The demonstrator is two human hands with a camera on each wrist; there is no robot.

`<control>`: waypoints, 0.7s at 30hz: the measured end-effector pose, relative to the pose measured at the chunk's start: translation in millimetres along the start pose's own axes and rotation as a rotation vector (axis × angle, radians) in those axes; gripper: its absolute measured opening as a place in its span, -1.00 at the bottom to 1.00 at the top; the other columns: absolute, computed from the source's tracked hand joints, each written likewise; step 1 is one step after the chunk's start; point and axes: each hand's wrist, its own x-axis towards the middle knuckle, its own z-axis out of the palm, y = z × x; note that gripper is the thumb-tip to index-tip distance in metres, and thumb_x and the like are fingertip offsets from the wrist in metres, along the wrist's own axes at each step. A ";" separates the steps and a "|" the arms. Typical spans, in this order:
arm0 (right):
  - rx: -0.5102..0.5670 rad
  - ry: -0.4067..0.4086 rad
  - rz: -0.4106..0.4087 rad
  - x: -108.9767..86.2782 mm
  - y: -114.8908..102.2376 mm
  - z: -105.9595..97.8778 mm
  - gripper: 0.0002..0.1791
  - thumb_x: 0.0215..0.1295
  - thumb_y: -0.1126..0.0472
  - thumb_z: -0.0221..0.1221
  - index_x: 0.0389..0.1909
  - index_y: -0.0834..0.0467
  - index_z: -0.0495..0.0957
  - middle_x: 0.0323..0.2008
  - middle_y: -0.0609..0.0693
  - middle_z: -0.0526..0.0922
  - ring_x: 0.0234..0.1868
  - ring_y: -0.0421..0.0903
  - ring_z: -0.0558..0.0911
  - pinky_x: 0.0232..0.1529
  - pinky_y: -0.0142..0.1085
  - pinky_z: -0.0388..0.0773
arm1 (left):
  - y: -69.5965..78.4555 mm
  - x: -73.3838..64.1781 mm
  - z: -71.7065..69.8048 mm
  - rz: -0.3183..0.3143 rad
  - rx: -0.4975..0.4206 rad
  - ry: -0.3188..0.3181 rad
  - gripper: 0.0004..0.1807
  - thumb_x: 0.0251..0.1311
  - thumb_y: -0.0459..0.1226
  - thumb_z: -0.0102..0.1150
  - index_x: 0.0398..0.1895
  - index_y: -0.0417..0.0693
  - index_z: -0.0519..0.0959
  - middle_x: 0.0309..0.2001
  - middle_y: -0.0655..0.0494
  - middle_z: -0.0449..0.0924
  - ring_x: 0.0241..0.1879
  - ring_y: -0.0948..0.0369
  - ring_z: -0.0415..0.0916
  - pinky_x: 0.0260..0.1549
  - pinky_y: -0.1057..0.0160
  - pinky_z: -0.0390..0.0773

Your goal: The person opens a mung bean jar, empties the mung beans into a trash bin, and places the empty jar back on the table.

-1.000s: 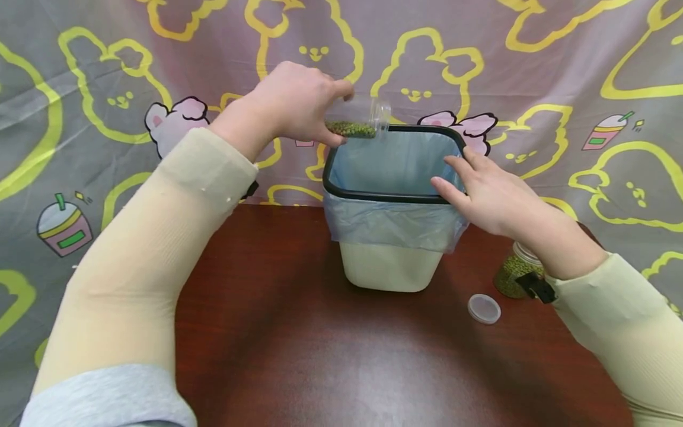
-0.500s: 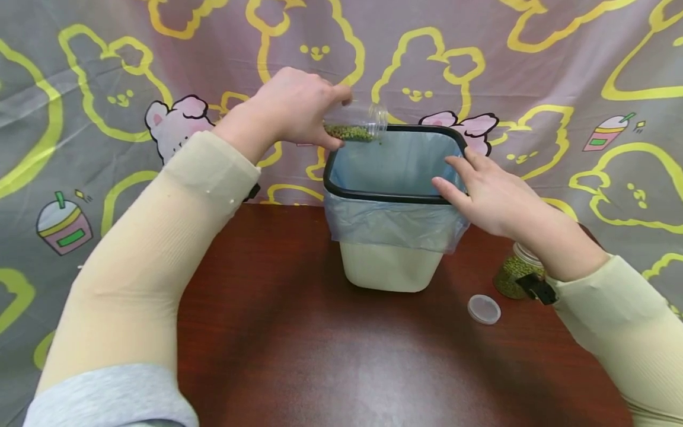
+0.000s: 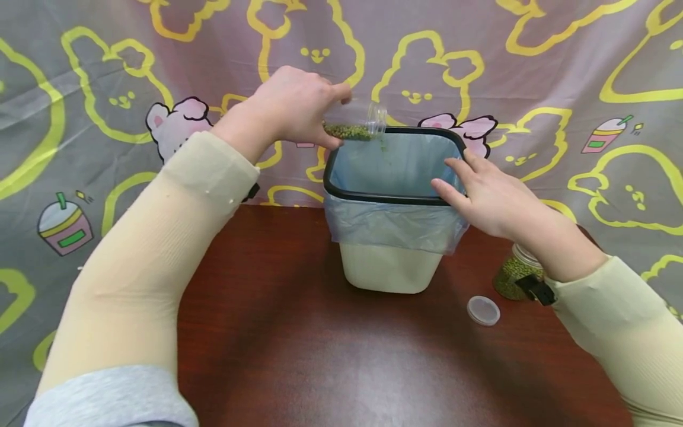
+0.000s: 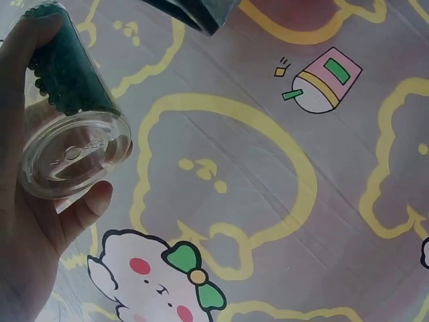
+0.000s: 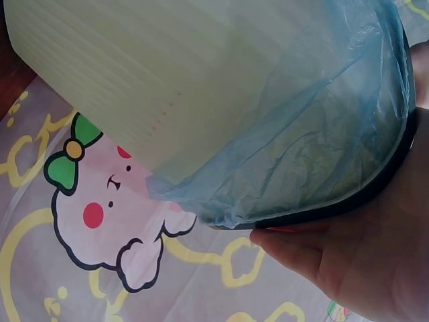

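My left hand (image 3: 301, 107) grips a clear plastic jar (image 3: 377, 118), tipped on its side above the bin's back left. Mung beans (image 3: 349, 131) lie along its lower side, and a few fall from its mouth into the bin. In the left wrist view, thumb and fingers wrap the jar (image 4: 74, 157) near its base. A pale bin (image 3: 392, 267) with a black rim (image 3: 384, 197) stands on the table, lined with a blue plastic bag (image 3: 395, 222). My right hand (image 3: 496, 193) rests on the bin's right rim, fingers fairly straight and reaching over the edge.
A second jar (image 3: 514, 276) of green beans stands right of the bin, partly behind my right wrist. Next to it a round clear lid (image 3: 484, 311) lies on the dark wood table (image 3: 341, 356). A patterned cloth (image 3: 213, 53) hangs close behind the bin.
The jar has tilted slightly more, mouth downward, and beans have begun to drop from it into the bin. My right hand has stayed on the rim.
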 end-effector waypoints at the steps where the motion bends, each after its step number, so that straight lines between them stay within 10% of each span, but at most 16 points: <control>1: 0.000 0.000 0.000 0.0 0.1 0.2 -0.09 0.41 -0.40 -0.37 0.49 0.22 0.04 0.47 0.37 -0.13 0.46 0.31 -0.07 0.24 0.30 0.05 | -0.3 -0.1 0.8 0.000 -0.002 0.001 -0.23 0.08 0.17 0.28 0.24 -0.06 0.36 0.02 -0.04 0.60 -0.20 0.01 0.56 -0.22 -0.09 0.50; 21: 0.003 0.000 -0.002 0.6 -0.1 0.5 -0.09 0.41 -0.40 -0.37 0.49 0.23 0.04 0.47 0.38 -0.13 0.46 0.30 -0.09 0.26 0.29 0.02 | 0.7 0.7 0.8 0.004 -0.002 0.012 -0.22 0.07 0.18 0.28 0.26 -0.04 0.36 0.02 -0.03 0.60 -0.14 0.00 0.54 -0.20 -0.11 0.51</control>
